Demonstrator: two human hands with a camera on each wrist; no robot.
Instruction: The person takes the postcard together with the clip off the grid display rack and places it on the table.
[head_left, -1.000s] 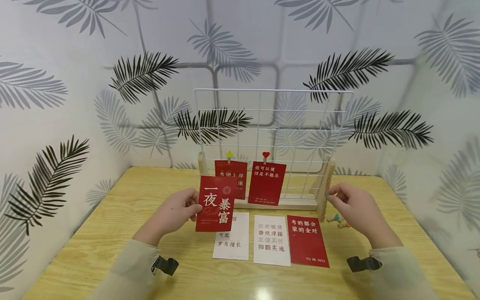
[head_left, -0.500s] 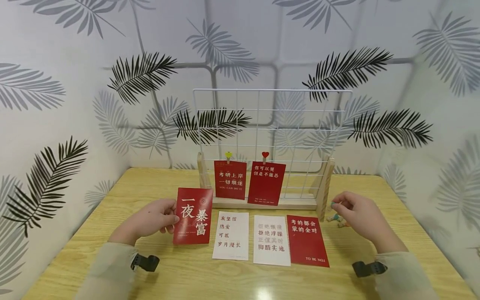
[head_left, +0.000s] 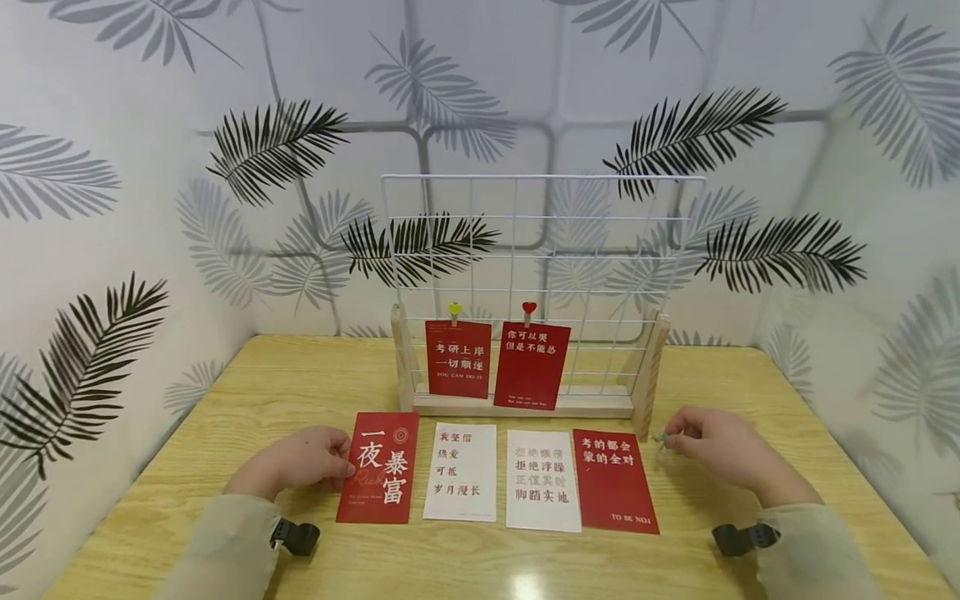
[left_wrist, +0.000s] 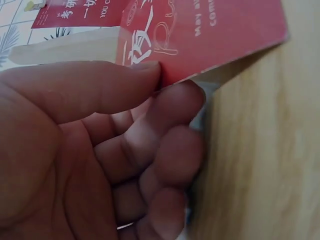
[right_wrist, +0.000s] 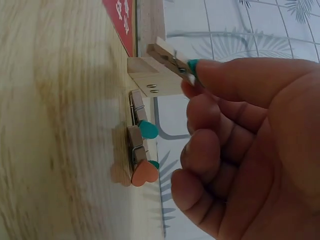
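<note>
My left hand [head_left: 309, 462] pinches the left edge of a red card [head_left: 377, 468] with white characters, thumb on its face. In the left wrist view the card's edge [left_wrist: 240, 61] stands a little off the wood. My right hand [head_left: 716, 446] pinches a small wooden clothespin [right_wrist: 171, 57] with a teal tip between thumb and forefinger, above the table by the rack's right foot. Two red cards hang on the white wire rack [head_left: 517, 292], one by a yellow heart clip [head_left: 454, 309], the other by a red heart clip [head_left: 528, 307].
Two white cards [head_left: 460, 472] and another red card [head_left: 616, 482] lie in a row on the wooden table [head_left: 465, 567]. Several clothespins with teal and orange ends [right_wrist: 145, 172] lie near the rack's wooden foot [right_wrist: 155, 80]. Leaf-patterned walls enclose the table.
My left hand has carried the red card left and down, from before the hanging card to beside the white card. My right hand has moved slightly down and right with its clothespin.
</note>
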